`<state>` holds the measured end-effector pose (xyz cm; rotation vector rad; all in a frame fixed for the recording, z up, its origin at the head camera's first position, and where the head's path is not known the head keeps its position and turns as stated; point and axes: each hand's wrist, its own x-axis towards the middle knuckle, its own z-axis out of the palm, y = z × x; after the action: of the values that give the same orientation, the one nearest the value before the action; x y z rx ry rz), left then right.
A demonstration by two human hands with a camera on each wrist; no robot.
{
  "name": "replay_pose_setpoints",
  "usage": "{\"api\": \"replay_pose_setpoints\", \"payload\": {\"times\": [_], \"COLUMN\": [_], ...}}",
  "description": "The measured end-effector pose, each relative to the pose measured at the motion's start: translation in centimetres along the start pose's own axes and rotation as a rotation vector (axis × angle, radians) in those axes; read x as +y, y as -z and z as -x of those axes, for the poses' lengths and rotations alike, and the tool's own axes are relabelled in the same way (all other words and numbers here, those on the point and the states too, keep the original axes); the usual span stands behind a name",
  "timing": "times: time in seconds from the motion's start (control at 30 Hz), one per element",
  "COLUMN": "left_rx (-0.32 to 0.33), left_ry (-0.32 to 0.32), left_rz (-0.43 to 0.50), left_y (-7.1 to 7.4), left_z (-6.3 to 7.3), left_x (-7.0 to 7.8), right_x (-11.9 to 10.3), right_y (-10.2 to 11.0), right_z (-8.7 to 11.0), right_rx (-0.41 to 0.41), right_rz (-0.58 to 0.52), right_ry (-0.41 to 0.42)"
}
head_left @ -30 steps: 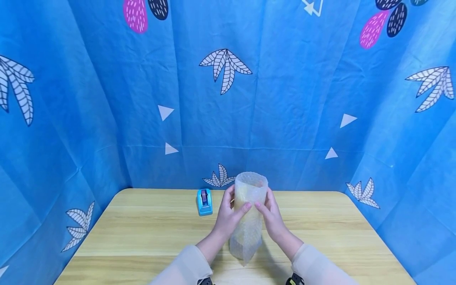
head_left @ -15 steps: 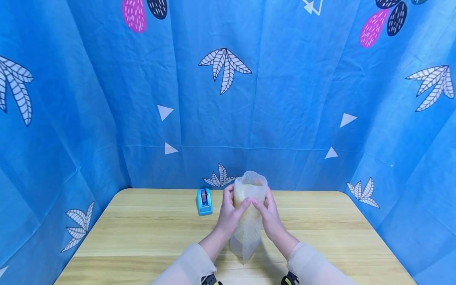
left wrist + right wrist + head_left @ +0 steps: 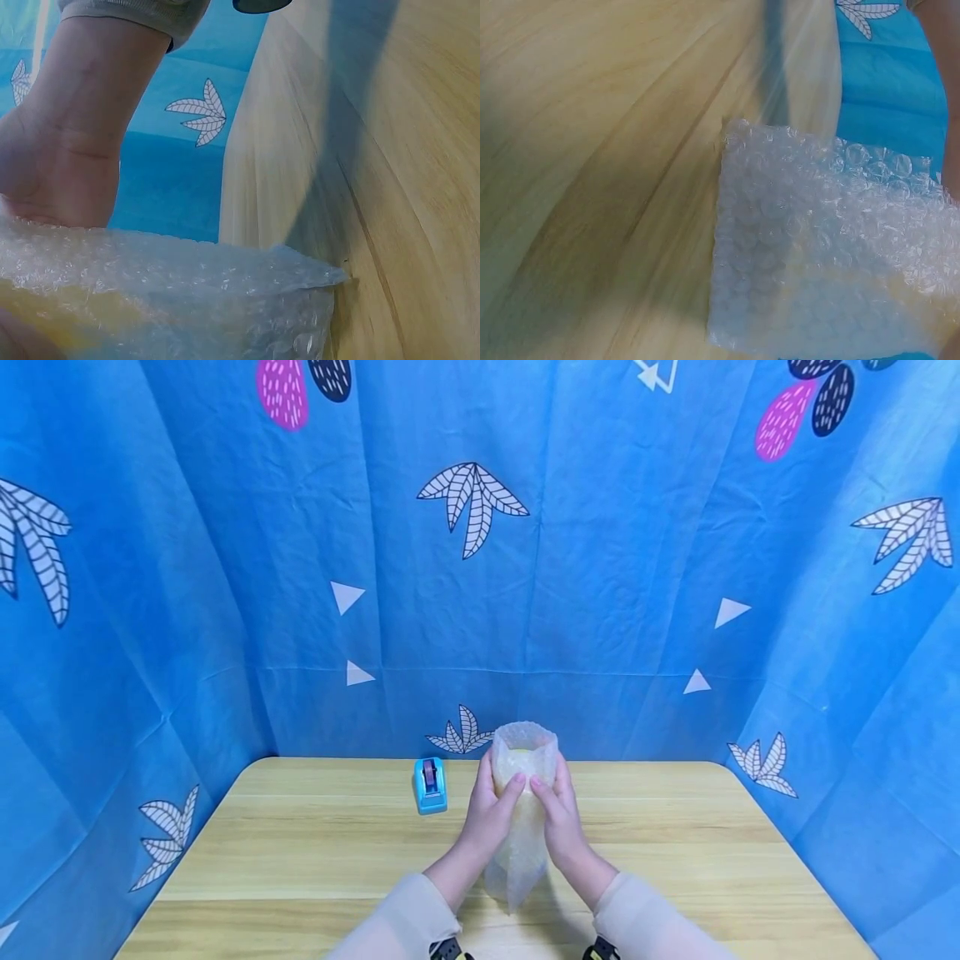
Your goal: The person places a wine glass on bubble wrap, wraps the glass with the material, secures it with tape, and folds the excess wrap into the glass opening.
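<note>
An upright roll of bubble wrap (image 3: 527, 843) stands on the table, wrapped round something yellowish that shows faintly through it. My left hand (image 3: 483, 814) grips its upper left side, and my right hand (image 3: 562, 814) grips the right side at the same height. Both thumbs press the front of the wrap, close to each other, just under its open top. In the left wrist view the lower end of the bubble wrap (image 3: 225, 277) reaches down to the wood, a loose corner sticking out. The right wrist view shows the same bubble wrap (image 3: 780, 240) from its other side.
A blue tape dispenser (image 3: 431, 787) sits near the table's back edge, left of the hands. The wooden table (image 3: 315, 843) is enclosed by a blue patterned curtain (image 3: 615, 568) at the back and both sides.
Both hands have drawn in toward each other round the wrap, and the thumbs have moved closer together. The wrap's top opening has narrowed. The tape dispenser has stayed in place.
</note>
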<state>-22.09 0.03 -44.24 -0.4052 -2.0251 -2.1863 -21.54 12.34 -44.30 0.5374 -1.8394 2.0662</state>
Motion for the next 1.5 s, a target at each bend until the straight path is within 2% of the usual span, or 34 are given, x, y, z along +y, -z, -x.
{"api": "replay_pose_setpoints", "payload": {"times": [0.27,0.6,0.93,1.13,1.4,1.5], "left_rx": [0.049,0.055,0.062,0.048,-0.006,-0.016], "left_ry": [0.004,0.033,0.037,0.045,0.045,0.049], "left_rz": [-0.042,-0.065,-0.046,-0.067,-0.042,-0.045], "left_y": [-0.4,-0.5,-0.4,-0.4,-0.1,0.0], "left_z": [0.1,0.0,-0.2,0.0,0.4,0.6], "left_x": [-0.5,-0.7,-0.7,-0.7,-0.9,-0.9], "right_x": [0.4,0.7,0.8,0.9,0.4,0.2], "right_y": [0.0,0.2,0.2,0.6,1.7,2.1], "right_z": [0.5,0.4,0.2,0.4,-0.4,-0.6], "right_rx": [-0.009,-0.034,-0.038,-0.034,-0.14,-0.168], "right_rz": [0.043,0.013,-0.003,0.021,0.081,0.181], "right_ry": [-0.08,-0.121,-0.109,-0.11,-0.027,-0.017]}}
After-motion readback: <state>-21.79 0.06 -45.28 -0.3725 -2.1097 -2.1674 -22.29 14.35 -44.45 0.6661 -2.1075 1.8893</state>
